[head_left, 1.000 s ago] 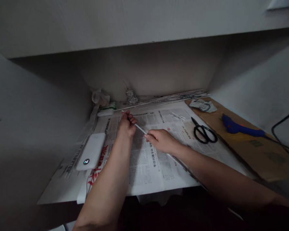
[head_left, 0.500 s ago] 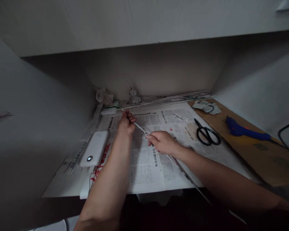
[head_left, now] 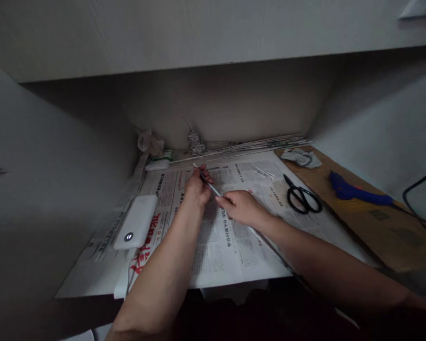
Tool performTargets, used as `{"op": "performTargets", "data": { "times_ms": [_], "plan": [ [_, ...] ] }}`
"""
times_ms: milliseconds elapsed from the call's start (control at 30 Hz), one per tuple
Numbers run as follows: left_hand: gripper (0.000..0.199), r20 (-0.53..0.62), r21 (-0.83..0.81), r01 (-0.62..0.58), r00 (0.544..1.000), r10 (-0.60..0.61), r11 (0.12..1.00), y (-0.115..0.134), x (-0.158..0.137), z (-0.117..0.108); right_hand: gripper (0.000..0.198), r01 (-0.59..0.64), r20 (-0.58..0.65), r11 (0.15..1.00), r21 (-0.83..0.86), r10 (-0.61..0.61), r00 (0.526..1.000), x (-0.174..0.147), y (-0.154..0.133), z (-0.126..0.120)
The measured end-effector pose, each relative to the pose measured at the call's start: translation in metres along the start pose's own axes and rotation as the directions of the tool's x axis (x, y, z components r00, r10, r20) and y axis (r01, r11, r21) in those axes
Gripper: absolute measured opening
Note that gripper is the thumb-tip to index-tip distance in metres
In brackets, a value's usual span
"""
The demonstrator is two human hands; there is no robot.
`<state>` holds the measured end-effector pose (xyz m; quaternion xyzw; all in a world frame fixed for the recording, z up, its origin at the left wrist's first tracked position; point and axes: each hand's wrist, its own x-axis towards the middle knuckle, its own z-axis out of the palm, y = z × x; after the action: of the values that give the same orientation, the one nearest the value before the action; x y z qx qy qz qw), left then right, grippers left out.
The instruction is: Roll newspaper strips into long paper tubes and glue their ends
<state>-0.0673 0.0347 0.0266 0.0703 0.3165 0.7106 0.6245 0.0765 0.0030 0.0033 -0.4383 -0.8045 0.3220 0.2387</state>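
A thin rolled-paper stick (head_left: 216, 190) runs slantwise through both hands, above the newspaper (head_left: 213, 246) spread on the table. My left hand (head_left: 199, 183) is closed around its far part, and a pale tip pokes out past the fingers. Lower down and to the right, my right hand (head_left: 239, 206) grips the same stick, thumb along it. The stick's near length passes under my right forearm toward the table's front edge. Only a short piece shows between the two hands.
Black-handled scissors (head_left: 303, 199) lie right of my hands. A blue glue gun (head_left: 358, 192) and a crumpled plastic bag (head_left: 301, 157) rest on cardboard (head_left: 386, 237). A white power bank (head_left: 137, 221) lies at left. Several paper sticks (head_left: 259, 147) and a twine bundle (head_left: 196, 142) sit at the back.
My left hand has moved right and closer to my right hand, so less of the stick shows between them. My right hand stays nearly in place. The view has shifted slightly.
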Motion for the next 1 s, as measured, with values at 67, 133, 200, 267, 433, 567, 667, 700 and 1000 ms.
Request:
{"op": "performTargets", "data": {
  "times_ms": [67,133,200,267,433,567,667,700,1000],
  "plan": [
    [0.032,-0.023,0.001,-0.010,1.000,0.010,1.000,0.001,0.000,0.000,0.042,0.054,-0.022,0.995,-0.087,-0.056,0.998,-0.002,-0.002,-0.002],
    [0.031,-0.031,-0.006,-0.021,0.999,0.021,1.000,0.001,0.000,0.001,0.041,0.029,0.009,0.998,-0.058,-0.029,1.000,-0.002,-0.003,-0.002],
    [0.029,-0.027,-0.018,-0.019,0.999,0.019,1.000,0.001,0.000,0.001,0.041,-0.064,0.075,0.997,0.053,0.060,0.995,-0.001,0.000,0.001],
    [0.027,-0.014,-0.023,-0.005,1.000,0.005,1.000,0.000,-0.001,0.001,0.041,-0.159,0.140,0.971,0.180,0.135,0.981,0.002,0.004,0.004],
    [0.022,0.051,0.015,0.000,0.999,-0.001,1.000,-0.007,-0.003,0.001,0.042,-0.153,0.090,0.934,0.323,0.131,0.987,0.008,0.010,0.005],
    [0.021,0.111,-0.005,0.028,0.993,-0.027,1.000,-0.009,-0.006,0.002,0.040,-0.227,0.201,0.812,0.538,0.138,0.970,0.007,0.002,0.000],
    [0.018,0.093,0.012,0.028,0.995,-0.029,1.000,-0.010,-0.007,0.002,0.039,-0.363,0.372,0.576,0.733,0.107,0.922,0.006,-0.003,-0.004],
    [0.018,0.092,0.033,0.029,0.995,-0.032,0.999,-0.010,-0.007,0.002,0.039,-0.389,0.397,0.521,0.760,0.102,0.912,0.007,-0.004,-0.005],
    [0.018,0.179,0.054,0.029,0.983,-0.039,0.998,-0.014,-0.007,0.000,0.038,-0.434,0.456,0.308,0.846,0.003,0.890,0.010,0.000,-0.009]
  ]
}}
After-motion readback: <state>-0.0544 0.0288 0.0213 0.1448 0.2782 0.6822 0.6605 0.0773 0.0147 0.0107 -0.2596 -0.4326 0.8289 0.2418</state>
